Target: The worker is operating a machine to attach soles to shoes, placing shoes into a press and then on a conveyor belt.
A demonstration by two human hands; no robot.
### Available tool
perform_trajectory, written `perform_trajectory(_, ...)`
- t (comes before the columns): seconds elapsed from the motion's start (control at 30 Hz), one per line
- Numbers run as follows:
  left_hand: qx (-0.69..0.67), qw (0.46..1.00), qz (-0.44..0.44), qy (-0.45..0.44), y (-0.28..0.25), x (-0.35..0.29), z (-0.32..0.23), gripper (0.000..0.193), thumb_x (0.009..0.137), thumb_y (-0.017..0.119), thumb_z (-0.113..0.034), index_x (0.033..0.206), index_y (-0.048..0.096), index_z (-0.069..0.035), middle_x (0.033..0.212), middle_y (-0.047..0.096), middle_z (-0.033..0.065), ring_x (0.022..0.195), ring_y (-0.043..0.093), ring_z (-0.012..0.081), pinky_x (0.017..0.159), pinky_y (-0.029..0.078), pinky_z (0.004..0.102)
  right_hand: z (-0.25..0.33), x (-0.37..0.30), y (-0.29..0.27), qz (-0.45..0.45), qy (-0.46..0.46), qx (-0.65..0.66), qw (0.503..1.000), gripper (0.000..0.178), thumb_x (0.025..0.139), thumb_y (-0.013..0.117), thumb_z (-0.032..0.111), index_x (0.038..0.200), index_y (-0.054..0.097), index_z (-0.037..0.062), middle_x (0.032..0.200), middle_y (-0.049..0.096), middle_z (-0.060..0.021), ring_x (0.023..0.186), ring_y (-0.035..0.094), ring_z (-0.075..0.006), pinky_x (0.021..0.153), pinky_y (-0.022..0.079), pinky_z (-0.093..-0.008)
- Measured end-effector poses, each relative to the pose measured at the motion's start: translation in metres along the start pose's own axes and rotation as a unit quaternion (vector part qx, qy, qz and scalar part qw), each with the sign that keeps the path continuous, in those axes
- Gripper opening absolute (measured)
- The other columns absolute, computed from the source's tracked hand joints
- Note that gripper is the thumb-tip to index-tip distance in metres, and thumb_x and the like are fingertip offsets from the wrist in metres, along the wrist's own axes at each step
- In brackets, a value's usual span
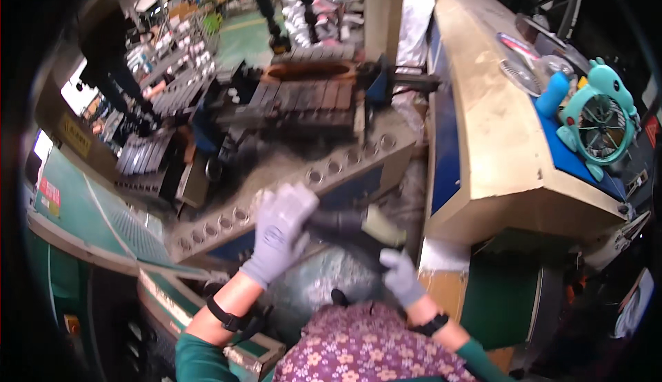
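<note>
Gloved grip: left hand (277, 229) appears closed around one end of a dark long piece (336, 226); right hand (404, 280) has its fingers at the lower end, too blurred to tell whether they pinch it or only touch it.
Tan cabinet: stands to the right, a mint-green fan (603, 125) on its far right part.
Slatted block: grey, on the machine beyond the hands, well apart from both gloves.
Holed ledge: slants across behind the left hand, round openings along it.
Dark piece: between the gloves, above the apron; the step in hand looks like two-handed handling, and any further move seems to call for a sure right-hand hold.
Pale part: at the dark piece's right end, just above the right fingers, its kind unclear.
</note>
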State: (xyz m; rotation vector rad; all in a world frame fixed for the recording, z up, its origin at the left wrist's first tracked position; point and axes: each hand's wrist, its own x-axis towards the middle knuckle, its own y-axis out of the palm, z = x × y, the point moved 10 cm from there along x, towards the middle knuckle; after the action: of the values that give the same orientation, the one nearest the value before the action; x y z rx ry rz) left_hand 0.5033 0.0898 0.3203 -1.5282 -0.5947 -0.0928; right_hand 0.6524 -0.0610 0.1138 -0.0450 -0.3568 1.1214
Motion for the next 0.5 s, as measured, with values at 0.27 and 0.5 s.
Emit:
perform_trajectory(0.27,-0.135,0.898,-0.143,-0.394,0.017,-0.218,0.127,0.052,0.090,0.064,-0.008,0.139,0.052,-0.001,0.145,0.051,0.0193,0.136,0.048,0.0338,0.116,0.035,0.0423,0.085,0.255,-0.021,-0.129,-0.050,0.259,0.956,0.061,0.077,0.080,0.009,0.133,0.058,-0.0017,0.127,0.066,-0.0069,0.114,0.061,-0.0173,0.104,0.046,-0.0336)
perform_trajectory(0.5,-0.187,0.821,-0.072,-0.535,0.107,-0.301,0.122,0.037,0.091,0.064,-0.007,0.127,0.062,0.000,0.132,0.061,0.0169,0.124,0.056,0.0327,0.109,0.041,0.0405,0.027,0.434,-0.066,-0.148,-0.073,0.169,0.972,0.055,0.075,0.082,0.004,0.126,0.062,0.0006,0.116,0.069,-0.0053,0.102,0.064,-0.0156,0.093,0.051,-0.0295)
